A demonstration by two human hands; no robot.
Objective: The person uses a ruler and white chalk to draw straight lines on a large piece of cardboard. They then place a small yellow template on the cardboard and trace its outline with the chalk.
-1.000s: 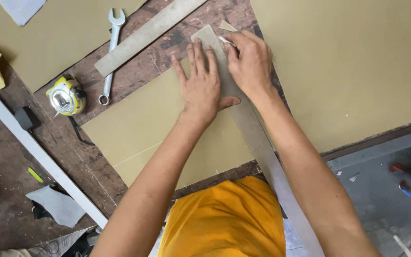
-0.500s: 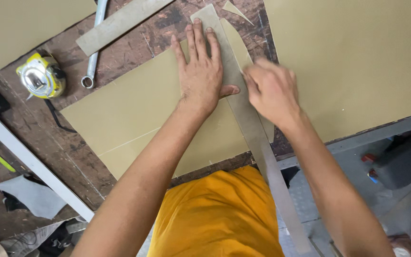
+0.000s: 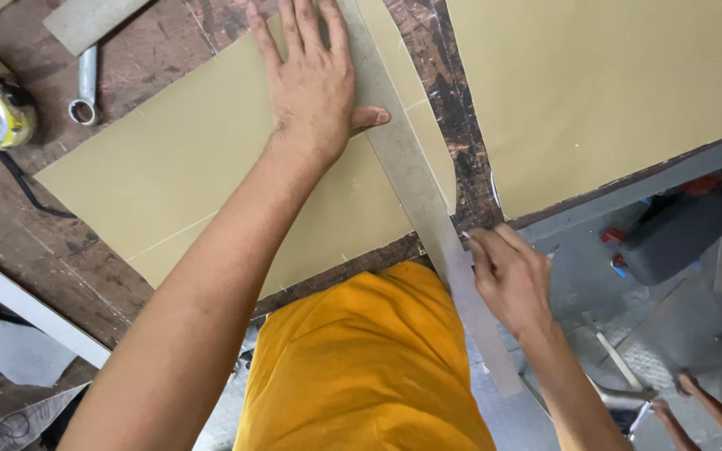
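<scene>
The left hand [image 3: 315, 88] is pressing flat, fingers spread, on the long grey straightedge [image 3: 415, 179] lying across the tan sheet [image 3: 185, 184] on the tabletop [image 3: 152, 50]. The right hand [image 3: 511, 280] is closing its grip at the straightedge's near end, though whether it is pinching a small blade I cannot tell. With that end overhanging the tabletop's edge unsupported, it is likely to pivot and pull the line crooked.

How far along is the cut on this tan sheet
Done, by the look of it: a pale scored line already runs across the near corner of the tan sheet. In hand: the left hand presses the metal straightedge flat on the sheet, while the right hand is at the straightedge by the table's near edge. Left: the strip to the right of the straightedge looks still attached.
</scene>
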